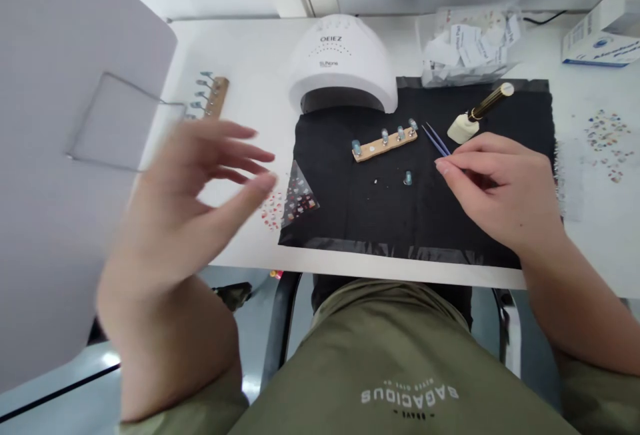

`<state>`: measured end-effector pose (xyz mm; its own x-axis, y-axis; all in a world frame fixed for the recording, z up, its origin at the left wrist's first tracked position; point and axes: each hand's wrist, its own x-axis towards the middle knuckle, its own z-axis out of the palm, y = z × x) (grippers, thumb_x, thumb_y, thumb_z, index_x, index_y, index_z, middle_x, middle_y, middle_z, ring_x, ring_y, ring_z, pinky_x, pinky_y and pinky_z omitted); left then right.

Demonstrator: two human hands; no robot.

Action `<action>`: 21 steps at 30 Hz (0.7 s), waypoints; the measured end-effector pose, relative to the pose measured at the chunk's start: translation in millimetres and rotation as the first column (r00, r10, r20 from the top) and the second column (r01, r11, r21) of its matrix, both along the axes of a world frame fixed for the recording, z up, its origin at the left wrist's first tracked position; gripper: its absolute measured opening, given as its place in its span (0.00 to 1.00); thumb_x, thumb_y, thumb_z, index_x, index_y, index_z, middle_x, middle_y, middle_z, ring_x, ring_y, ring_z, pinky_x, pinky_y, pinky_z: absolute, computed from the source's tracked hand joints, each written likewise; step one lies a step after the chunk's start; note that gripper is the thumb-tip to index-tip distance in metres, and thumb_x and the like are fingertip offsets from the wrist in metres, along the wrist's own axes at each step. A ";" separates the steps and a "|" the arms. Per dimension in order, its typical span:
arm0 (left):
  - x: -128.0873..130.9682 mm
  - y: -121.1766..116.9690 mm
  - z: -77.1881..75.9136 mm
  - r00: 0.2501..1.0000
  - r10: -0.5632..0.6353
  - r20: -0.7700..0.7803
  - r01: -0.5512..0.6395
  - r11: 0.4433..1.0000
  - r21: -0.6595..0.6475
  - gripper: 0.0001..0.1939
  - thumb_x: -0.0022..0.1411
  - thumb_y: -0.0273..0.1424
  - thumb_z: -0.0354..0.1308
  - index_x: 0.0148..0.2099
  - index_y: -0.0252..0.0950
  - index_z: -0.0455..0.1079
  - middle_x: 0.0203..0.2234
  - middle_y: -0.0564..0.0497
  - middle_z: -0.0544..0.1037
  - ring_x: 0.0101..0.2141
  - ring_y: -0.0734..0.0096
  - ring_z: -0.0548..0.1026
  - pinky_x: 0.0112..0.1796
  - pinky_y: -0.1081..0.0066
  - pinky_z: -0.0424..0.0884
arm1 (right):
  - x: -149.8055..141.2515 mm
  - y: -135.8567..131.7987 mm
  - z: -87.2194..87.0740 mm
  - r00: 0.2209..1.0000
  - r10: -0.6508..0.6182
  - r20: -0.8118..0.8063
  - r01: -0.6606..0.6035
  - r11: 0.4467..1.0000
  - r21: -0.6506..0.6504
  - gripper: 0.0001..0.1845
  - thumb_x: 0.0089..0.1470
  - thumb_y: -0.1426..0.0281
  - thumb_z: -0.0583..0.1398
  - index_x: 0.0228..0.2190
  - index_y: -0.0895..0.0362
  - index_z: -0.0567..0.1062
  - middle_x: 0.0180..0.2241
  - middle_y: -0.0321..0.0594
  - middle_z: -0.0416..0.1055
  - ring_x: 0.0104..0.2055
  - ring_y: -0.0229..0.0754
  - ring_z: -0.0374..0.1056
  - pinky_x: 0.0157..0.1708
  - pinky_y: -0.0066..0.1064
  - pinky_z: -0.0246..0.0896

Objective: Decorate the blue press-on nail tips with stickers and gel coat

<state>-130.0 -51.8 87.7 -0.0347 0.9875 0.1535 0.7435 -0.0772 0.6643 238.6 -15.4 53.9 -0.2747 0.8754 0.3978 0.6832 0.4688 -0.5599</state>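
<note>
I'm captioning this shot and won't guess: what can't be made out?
All in the head view:
- Left hand: motion-blurred.
- Tweezers: rear end hidden by the right hand.
- Left wooden strip: lower end behind the left hand.
- Box: cut off by the right edge.
- Scattered bits: too small.

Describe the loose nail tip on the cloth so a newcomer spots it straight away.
Find the white domed lamp, then the black cloth spreading out in front of it. On that cloth lies a wooden strip; just nearer the person is a small blue-grey nail tip. Unlike its neighbours, it sits off the strip.
</note>
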 end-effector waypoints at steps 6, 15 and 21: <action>-10.3 -11.1 -37.5 0.916 -0.076 -0.395 -0.072 0.935 -0.346 0.50 0.70 0.48 0.72 0.81 0.28 0.57 0.74 0.22 0.71 0.70 0.20 0.73 0.67 0.30 0.72 | 0.6 -0.6 -2.2 0.999 -0.014 -0.048 0.015 1.000 0.023 0.13 0.68 0.74 0.63 0.42 0.52 0.89 0.35 0.41 0.82 0.29 0.41 0.70 0.33 0.41 0.70; -20.1 -8.4 -54.3 0.922 -0.081 -0.378 -0.030 0.960 -0.279 0.55 0.65 0.49 0.75 0.82 0.28 0.57 0.67 0.28 0.78 0.68 0.31 0.77 0.69 0.41 0.73 | -4.8 -0.2 -2.5 0.995 -0.023 -0.096 0.012 0.994 -0.113 0.09 0.66 0.68 0.66 0.43 0.51 0.89 0.36 0.40 0.82 0.30 0.41 0.73 0.30 0.39 0.71; -18.5 -9.9 -56.1 0.957 0.061 -0.283 -0.125 0.969 -0.214 0.39 0.66 0.49 0.70 0.73 0.36 0.73 0.55 0.40 0.85 0.57 0.42 0.83 0.59 0.48 0.78 | -4.2 -0.7 -2.4 0.985 0.032 -0.167 -0.055 0.990 -0.133 0.09 0.66 0.69 0.65 0.42 0.50 0.89 0.38 0.40 0.83 0.32 0.42 0.76 0.29 0.40 0.73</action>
